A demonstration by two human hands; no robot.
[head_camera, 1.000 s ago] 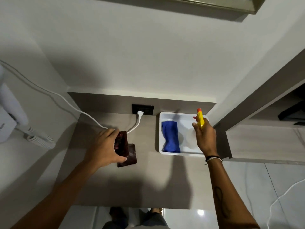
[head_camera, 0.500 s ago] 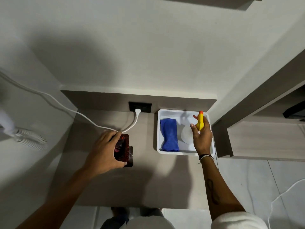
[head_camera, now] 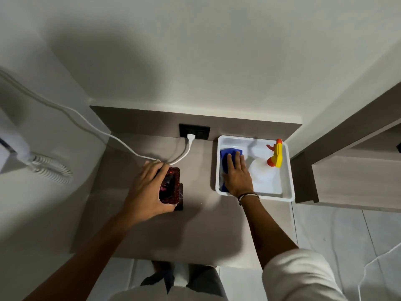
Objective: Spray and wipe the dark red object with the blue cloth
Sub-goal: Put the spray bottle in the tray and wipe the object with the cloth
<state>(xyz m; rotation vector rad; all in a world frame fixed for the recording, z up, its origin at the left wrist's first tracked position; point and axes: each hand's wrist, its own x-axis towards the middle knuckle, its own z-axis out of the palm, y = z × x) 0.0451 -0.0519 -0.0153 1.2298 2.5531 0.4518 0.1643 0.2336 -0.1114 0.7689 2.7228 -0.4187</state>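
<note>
Grey shelf: left hand (head_camera: 145,190) grips speckled dark red object (head_camera: 170,185); right hand (head_camera: 237,175) flat on blue cloth (head_camera: 227,157).

A dark red object (head_camera: 170,185), speckled with brighter red flecks and black at its middle, is seen at centre left of the frame. A deep blue cloth (head_camera: 225,158) is seen in a white tray (head_camera: 289,170) at centre right. In the same tray, a bottle (head_camera: 262,172) of cloudy white is topped by a yellow sprayer (head_camera: 277,155) with orange trigger, collar and nozzle tip. The shelf (head_camera: 206,224) is coloured grey-brown with a faint wood grain. A black socket (head_camera: 194,131) is set above it, and a white cable (head_camera: 86,120) runs to the upper left. The wall (head_camera: 195,51) is painted off-white. Pale, faintly veined floor tiles (head_camera: 347,235) are seen at lower right. A white sleeve (head_camera: 297,276) is seen at the bottom.
</note>
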